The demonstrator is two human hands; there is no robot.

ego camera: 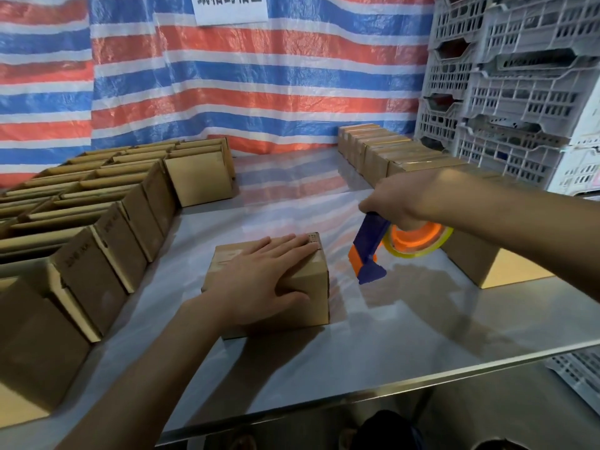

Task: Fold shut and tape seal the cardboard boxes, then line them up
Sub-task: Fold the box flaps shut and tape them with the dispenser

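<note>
The left hand (259,280) lies flat, fingers straight, on the closed cardboard box (313,274), thumb down its front. Just right of it, the right hand (399,199) grips a blue-and-orange plastic dispenser (368,248) with a glossy clear tape roll (418,243), above the smooth steel table (422,319).

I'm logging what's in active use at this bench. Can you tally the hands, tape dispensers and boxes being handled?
Hands: 2, left hand and right hand
Tape dispenser: 1
Box under the left hand: 1
Total: 4
</note>
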